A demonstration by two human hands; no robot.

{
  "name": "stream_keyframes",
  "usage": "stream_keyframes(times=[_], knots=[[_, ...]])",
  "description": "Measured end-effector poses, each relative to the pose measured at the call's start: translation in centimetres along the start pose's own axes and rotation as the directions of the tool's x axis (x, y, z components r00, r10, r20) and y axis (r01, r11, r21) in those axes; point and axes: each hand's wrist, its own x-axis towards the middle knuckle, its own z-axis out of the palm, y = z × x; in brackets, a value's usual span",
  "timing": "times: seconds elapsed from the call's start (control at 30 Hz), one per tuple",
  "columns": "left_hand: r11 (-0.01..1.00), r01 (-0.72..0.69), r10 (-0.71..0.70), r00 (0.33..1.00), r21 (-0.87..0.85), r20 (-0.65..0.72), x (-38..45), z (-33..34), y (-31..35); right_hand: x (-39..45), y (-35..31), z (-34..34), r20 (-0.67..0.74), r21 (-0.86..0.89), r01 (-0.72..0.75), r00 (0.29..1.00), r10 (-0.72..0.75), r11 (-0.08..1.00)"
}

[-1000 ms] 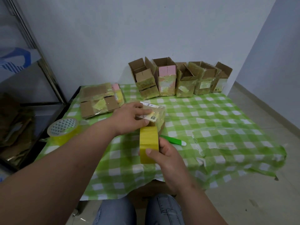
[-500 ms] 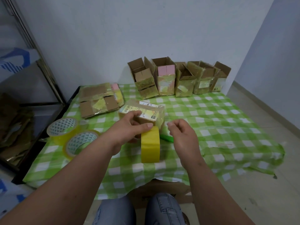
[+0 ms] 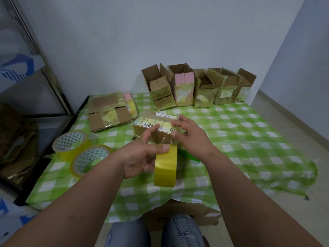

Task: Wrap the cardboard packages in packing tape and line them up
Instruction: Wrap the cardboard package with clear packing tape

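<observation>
From over the person's shoulder: the left hand (image 3: 140, 157) grips a yellow tape roll (image 3: 166, 165) held on edge above the green checked tablecloth (image 3: 249, 132), thumb across its top. A clear strip runs up to the labelled cardboard package (image 3: 153, 126) just behind it, mid-table. The right hand (image 3: 191, 135) clasps that package's right end, fingers curled over it. Five open boxes (image 3: 197, 88) stand in a row against the wall. Two spare tape rolls (image 3: 80, 150) lie left, beside flattened cardboard (image 3: 110, 114).
</observation>
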Motion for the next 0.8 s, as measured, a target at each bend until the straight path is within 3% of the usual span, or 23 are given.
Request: stream_keyframes(times=[0.43,0.6,0.8], knots=[[0.998,0.008,-0.007,1.0,0.057,-0.02,-0.7,-0.3,0.9,0.1,0.1,0.1,-0.012,-0.041,0.019,1.0,-0.02,0.999],[0.992,0.089,-0.082,0.993,0.089,-0.08,-1.0,-0.1,1.0,0.0,0.2,0.3,-0.033,-0.066,0.012,0.999,-0.014,0.998],[0.985,0.148,-0.143,0.988,0.085,-0.057,-1.1,0.2,0.8,-0.1,0.2,0.5,-0.032,-0.055,0.005,0.999,-0.007,0.998]])
